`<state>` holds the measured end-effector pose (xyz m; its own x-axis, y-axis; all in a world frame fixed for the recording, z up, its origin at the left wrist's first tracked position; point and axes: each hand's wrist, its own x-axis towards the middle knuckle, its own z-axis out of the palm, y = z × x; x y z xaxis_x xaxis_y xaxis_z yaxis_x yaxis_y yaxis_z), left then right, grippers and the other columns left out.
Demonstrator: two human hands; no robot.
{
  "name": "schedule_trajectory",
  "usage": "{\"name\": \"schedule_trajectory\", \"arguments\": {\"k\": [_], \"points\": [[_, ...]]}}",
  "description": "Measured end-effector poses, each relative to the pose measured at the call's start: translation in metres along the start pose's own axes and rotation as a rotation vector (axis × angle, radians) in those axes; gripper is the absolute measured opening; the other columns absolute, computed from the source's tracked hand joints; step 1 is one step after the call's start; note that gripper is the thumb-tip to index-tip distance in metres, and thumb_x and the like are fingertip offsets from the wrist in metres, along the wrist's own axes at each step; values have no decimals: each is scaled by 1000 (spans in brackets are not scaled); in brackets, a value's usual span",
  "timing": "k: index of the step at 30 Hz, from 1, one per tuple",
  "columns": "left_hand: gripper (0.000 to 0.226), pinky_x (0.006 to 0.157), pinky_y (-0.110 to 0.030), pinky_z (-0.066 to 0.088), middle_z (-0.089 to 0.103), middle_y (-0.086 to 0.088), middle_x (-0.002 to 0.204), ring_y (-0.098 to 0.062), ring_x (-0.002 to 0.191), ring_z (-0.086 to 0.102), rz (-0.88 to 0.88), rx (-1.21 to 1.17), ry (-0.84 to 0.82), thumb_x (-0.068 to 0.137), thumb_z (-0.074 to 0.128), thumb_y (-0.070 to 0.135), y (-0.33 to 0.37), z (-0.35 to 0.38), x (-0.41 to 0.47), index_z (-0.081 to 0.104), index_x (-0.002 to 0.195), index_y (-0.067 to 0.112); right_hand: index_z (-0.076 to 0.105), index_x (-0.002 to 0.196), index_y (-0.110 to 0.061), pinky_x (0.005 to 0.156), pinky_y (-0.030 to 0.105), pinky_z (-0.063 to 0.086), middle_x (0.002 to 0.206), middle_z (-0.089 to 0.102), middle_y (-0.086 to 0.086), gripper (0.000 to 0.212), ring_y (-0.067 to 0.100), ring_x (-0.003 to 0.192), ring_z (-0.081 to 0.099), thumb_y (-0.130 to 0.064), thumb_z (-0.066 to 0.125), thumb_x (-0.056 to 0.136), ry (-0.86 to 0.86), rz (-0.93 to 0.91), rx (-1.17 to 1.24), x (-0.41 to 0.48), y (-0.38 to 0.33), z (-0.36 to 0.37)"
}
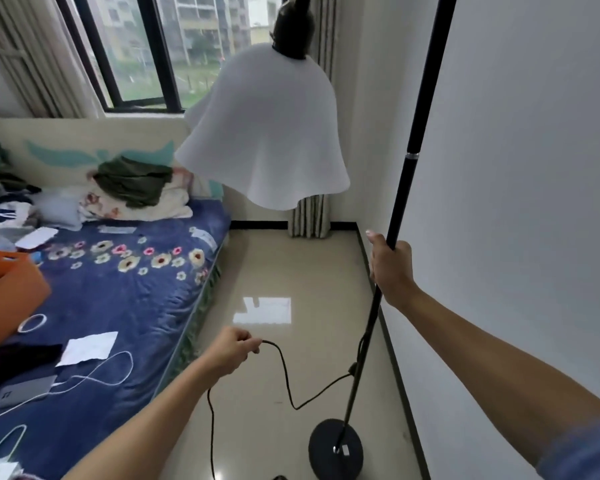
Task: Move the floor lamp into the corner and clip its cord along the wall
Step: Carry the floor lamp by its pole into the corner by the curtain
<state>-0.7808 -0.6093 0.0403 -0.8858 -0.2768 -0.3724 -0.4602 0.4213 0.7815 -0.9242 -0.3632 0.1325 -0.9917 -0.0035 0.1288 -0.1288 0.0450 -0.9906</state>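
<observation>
The floor lamp has a thin black pole [417,133], a round black base [335,448] on the tiled floor close to the right wall, and a white wavy shade [271,133] hanging at head height. My right hand [390,268] is wrapped around the pole about halfway up. My left hand [231,351] is closed on the black cord [288,386], which loops down from the hand, rises to the pole low down, and also trails off the bottom edge. The room corner [347,226] lies ahead, beyond the shade.
A bed with a blue flowered cover [118,289] fills the left side, carrying an orange box [7,289], papers, a white cable and clothes. A striped curtain [309,216] hangs by the corner. The white wall [516,202] with dark skirting runs along the right.
</observation>
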Motion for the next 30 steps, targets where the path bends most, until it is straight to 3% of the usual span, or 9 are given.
{"name": "schedule_trajectory", "arguments": {"k": [3, 11, 21, 30], "points": [[28, 41, -23, 24, 40, -1, 50, -13, 39, 31, -1, -3, 2, 91, 57, 24, 11, -14, 72, 65, 75, 3, 24, 52, -18, 43, 26, 20, 43, 20, 0, 52, 17, 41, 20, -32, 57, 89, -26, -20, -13, 66, 15, 25], [29, 39, -22, 26, 41, -1, 48, -12, 37, 32, 52, 35, -23, 91, 59, 25, 86, -68, 260, 65, 72, 4, 25, 44, -23, 42, 26, 20, 37, 24, -7, 57, 14, 34, 20, -31, 57, 91, 6, 15, -17, 244, 24, 79], [31, 39, -21, 26, 41, -1, 48, -12, 35, 32, 88, 58, -19, 90, 59, 22, 179, -89, 467, 62, 61, 11, 22, 46, -24, 40, 23, 20, 39, 22, -6, 56, 16, 36, 19, -32, 57, 89, 69, 21, 12, 466, 41, 108], [28, 41, -22, 27, 40, -1, 48, -14, 38, 32, 40, 6, -1, 91, 58, 22, 255, -84, 648, 63, 70, 5, 21, 50, -20, 44, 27, 20, 41, 21, -2, 55, 18, 40, 18, -29, 55, 92, 27, 17, -13, 672, 79, 124]]}}
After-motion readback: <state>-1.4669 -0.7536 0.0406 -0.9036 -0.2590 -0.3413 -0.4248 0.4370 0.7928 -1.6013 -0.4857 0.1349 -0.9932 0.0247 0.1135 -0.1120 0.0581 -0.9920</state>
